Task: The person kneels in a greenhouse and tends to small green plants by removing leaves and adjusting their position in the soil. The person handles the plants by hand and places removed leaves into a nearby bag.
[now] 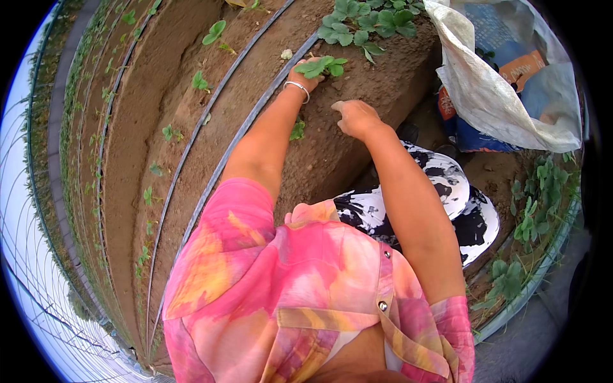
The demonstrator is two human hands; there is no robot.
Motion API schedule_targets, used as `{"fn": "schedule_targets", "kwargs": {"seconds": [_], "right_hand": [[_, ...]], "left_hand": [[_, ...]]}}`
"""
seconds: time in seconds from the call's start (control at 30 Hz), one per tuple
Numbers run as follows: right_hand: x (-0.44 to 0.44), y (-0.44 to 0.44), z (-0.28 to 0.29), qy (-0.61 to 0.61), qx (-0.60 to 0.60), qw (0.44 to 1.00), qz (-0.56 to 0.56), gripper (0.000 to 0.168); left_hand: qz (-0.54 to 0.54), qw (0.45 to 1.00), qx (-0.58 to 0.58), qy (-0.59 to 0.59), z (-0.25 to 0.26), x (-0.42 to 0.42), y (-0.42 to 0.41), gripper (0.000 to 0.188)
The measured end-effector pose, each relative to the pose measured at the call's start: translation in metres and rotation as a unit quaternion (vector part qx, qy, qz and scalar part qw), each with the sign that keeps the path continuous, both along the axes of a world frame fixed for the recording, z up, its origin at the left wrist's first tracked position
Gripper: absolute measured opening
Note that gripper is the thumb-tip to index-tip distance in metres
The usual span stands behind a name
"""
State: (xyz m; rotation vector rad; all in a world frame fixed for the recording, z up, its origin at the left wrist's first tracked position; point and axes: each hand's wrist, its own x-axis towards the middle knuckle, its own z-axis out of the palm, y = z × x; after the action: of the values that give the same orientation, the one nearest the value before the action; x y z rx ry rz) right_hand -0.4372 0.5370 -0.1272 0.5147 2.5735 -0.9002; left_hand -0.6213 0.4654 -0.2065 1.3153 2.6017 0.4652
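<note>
A young strawberry plant (322, 67) stands at the raised soil bed, its leaves lying over part of my left hand (306, 76). That hand is down at the soil beside the plant's base, a light bangle on its wrist. Leaves cover its fingers, so I cannot see whether they grip the stem. My right hand (359, 118) hovers near the bed's edge, below and to the right of the plant. Its index finger points toward the left hand, the thumb is apart, and nothing shows in it. Another small plant (297, 130) grows closer to me, partly behind my left forearm.
Two drip irrigation lines, a nearer one (258, 106) and a farther one (191, 136), run along the bed. Bushy strawberry plants (368, 21) sit at the far end. An opened woven sack (471, 72) stands in the furrow at right. More plants (536, 201) grow behind it.
</note>
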Motion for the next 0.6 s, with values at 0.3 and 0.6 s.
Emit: {"fn": "schedule_targets", "kwargs": {"seconds": [0.3,0.6], "right_hand": [[-0.002,-0.001,0.009,-0.036,0.008,0.999,0.018,0.027],[-0.001,0.001,0.007,-0.051,0.01,0.999,0.009,0.02]], "left_hand": [[0.05,0.993,-0.047,0.096,-0.027,-0.007,-0.002,0.03],[0.09,0.99,-0.09,0.065,-0.016,0.007,-0.002,0.025]]}}
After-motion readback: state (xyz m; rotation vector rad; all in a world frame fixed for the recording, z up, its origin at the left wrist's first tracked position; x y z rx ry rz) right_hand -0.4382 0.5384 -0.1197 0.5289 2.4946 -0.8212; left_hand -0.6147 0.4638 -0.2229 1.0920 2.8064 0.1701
